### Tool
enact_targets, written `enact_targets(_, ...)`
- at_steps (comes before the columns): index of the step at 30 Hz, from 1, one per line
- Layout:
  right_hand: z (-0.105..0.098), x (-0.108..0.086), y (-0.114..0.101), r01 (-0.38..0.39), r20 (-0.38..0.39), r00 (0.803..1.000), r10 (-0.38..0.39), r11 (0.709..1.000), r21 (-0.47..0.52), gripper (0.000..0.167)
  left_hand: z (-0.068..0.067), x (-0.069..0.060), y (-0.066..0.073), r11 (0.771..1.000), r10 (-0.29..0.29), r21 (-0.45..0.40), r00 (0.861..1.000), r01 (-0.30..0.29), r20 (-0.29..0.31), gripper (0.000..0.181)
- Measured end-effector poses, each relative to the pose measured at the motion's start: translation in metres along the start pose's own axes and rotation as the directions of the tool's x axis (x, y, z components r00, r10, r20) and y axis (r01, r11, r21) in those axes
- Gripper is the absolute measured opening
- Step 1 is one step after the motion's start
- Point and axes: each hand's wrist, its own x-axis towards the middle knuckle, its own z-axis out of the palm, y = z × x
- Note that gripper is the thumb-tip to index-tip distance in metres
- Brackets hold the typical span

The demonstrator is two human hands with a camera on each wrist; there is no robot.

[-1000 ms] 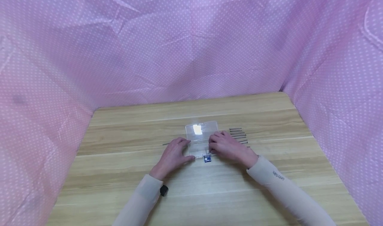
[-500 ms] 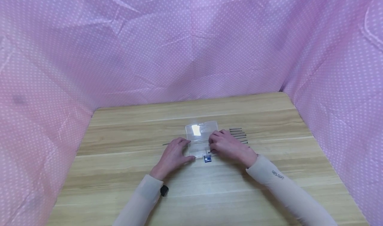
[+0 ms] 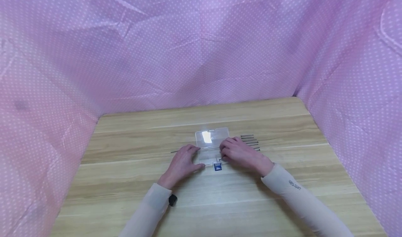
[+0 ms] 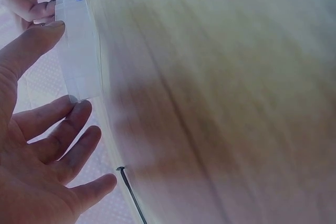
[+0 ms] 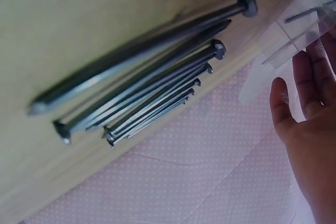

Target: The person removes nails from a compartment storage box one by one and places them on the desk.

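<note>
A clear plastic box (image 3: pixel 207 156) lies on the table, its lid (image 3: pixel 215 134) folded back away from the person. A blue latch (image 3: pixel 217 166) hangs at its front edge. My left hand (image 3: pixel 182 164) holds the box's left end, thumb at the front and fingertips (image 4: pixel 79 106) at the back corner. Over the right end, my right hand (image 3: pixel 237 154) has its fingers curled, seemingly pinching a nail (image 5: pixel 302 15) that shows dark through the clear wall. The fingertips on that nail are partly hidden.
Several steel nails (image 3: pixel 250 141) of graded sizes lie in a row right of the box, beside my right wrist. A single nail (image 4: pixel 131 192) lies left of my left hand. Pink dotted cloth (image 3: pixel 201 55) hangs behind the table (image 3: pixel 141 125) and along its sides.
My right wrist has shifted slightly right and toward the person, now covering the nearest nail of the row. My left hand and the box look still.
</note>
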Motion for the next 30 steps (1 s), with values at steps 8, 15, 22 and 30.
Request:
enact_targets(8,0.000,-0.003,0.002,-0.002,-0.014,1.000,0.003,0.997,0.072,0.010,0.000,-0.001,0.001,1.000,0.000,-0.005,1.000,0.000,-0.001,0.069)
enact_targets(15,0.003,0.002,0.002,-0.021,-0.009,1.000,0.022,0.989,0.147,0.010,0.001,-0.001,0.002,1.000,-0.009,-0.005,1.000,0.009,0.003,0.070)
enact_targets(22,0.009,0.011,0.000,0.026,-0.020,0.999,-0.024,0.996,0.085,0.007,0.004,-0.002,0.002,1.000,-0.009,-0.012,1.000,0.009,-0.010,0.069)
enact_targets(30,0.007,0.007,-0.002,0.034,-0.018,0.999,-0.032,0.993,0.114,0.008,0.006,-0.003,0.003,1.000,-0.008,-0.013,1.000,0.008,-0.014,0.069)
